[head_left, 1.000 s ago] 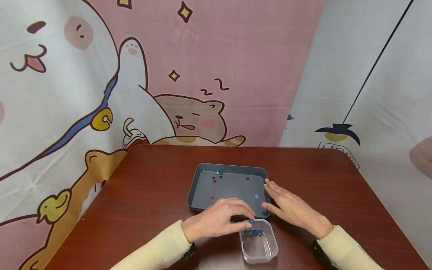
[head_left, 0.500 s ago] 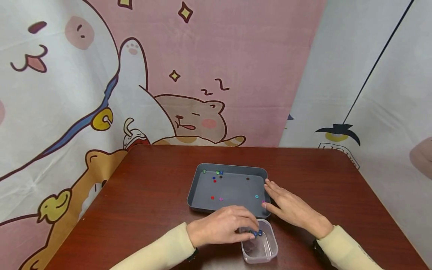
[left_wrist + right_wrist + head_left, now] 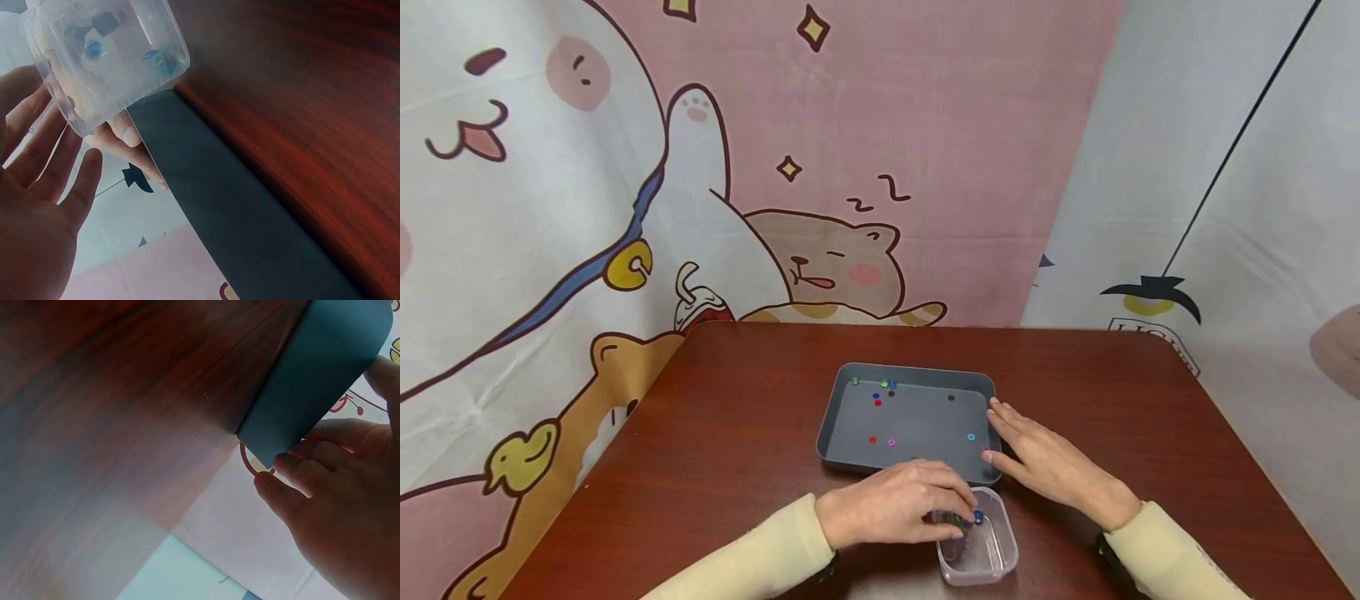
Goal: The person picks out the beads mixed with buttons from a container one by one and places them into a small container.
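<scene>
My left hand [image 3: 904, 503] hangs over a small clear plastic box [image 3: 979, 575], its fingers loosely bent and dipping past the rim. In the left wrist view the fingers are spread beside the box wall, and I see no marble pinched. Blue and greenish glass marbles [image 3: 95, 49] lie on the box floor; the fingers partly hide them in the head view. My right hand [image 3: 1054, 460] rests against the right side of a grey tray [image 3: 917, 421], fingers extended. Its fingertips touch the tray's outer wall in the right wrist view, holding nothing.
The tray stands just beyond the box. Several small coloured pieces are scattered in it, including a red one [image 3: 872, 439], a pink ring [image 3: 891, 442] and a cyan ring [image 3: 972, 437]. Greenish marbles [image 3: 854, 381] sit near its back edge. A brown table [image 3: 737, 433] supports everything.
My left hand has lowered from the box rim into the box, and the blue marble it pinched is no longer visible between its fingers. The pink ring is uncovered. My right hand stays put.
</scene>
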{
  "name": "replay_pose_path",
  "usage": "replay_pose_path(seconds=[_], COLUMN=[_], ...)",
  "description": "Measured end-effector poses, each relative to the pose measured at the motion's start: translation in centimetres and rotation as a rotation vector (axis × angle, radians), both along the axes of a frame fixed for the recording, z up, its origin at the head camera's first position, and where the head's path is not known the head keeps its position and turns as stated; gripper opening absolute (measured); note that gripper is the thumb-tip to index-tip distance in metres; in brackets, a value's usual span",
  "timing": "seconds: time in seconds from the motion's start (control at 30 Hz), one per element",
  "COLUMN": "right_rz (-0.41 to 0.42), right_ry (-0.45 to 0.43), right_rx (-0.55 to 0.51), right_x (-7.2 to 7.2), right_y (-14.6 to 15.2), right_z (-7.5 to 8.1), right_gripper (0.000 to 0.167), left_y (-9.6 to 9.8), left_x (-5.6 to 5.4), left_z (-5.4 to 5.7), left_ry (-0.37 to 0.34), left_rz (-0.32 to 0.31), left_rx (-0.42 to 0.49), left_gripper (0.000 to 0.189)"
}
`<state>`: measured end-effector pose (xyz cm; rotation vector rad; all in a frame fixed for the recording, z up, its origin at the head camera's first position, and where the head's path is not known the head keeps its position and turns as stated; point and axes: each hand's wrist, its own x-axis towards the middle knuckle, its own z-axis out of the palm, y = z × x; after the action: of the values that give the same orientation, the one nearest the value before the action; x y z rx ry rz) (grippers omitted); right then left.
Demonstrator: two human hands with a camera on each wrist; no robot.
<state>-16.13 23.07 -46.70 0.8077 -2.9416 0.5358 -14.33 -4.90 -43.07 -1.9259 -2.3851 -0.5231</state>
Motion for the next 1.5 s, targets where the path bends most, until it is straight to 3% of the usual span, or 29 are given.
replay_pose_path(seconds=[0.17,0.3,0.43,0.53,0.7,0.93,1.2,1.4,1.5], right_rz=[0.0,-0.002,-0.014,-0.02,0.014,0.083,0.144,0.094,0.122], right_ry=[-0.006,-0.011,-0.024,-0.032,-0.019,0.016,-0.141,-0.433,-0.38], right_rx=[-0.001,-0.021,-0.096,-0.165,-0.242,-0.257,-0.269,-0.328,-0.291], right_x=[0.0,0.2,0.7,1.4,3.2,6.0,8.1,8.8,8.8], right_y=[0.2,0.3,0.5,0.6,0.8,1.1,1.0,0.3,0.0], right_z=[0.1,0.4,1.2,2.1,3.0,3.5,3.1,3.1,3.0], right_gripper=[0.073,0.074,0.07,0.067,0.063,0.069,0.085,0.091,0.093], left_y=[-0.2,-0.9,-1.9,-2.8,-4.3,-5.7,-6.1,-5.8,-5.5], left_x=[-0.2,-0.8,-2.0,-3.3,-5.6,-8.1,-10.5,-11.8,-12.3], left_z=[0.2,0.7,1.3,1.5,1.2,0.6,-0.2,-0.6,-0.9], left_ry=[-0.029,-0.105,-0.166,-0.17,-0.162,-0.199,-0.183,-0.19,-0.192], left_rz=[0.005,0.045,0.135,0.219,0.345,0.497,0.626,0.666,0.672], left_rx=[0.022,0.069,0.133,0.19,0.245,0.262,0.206,0.118,0.071], left_gripper=[0.026,0.027,0.03,0.031,0.034,0.038,0.043,0.045,0.045])
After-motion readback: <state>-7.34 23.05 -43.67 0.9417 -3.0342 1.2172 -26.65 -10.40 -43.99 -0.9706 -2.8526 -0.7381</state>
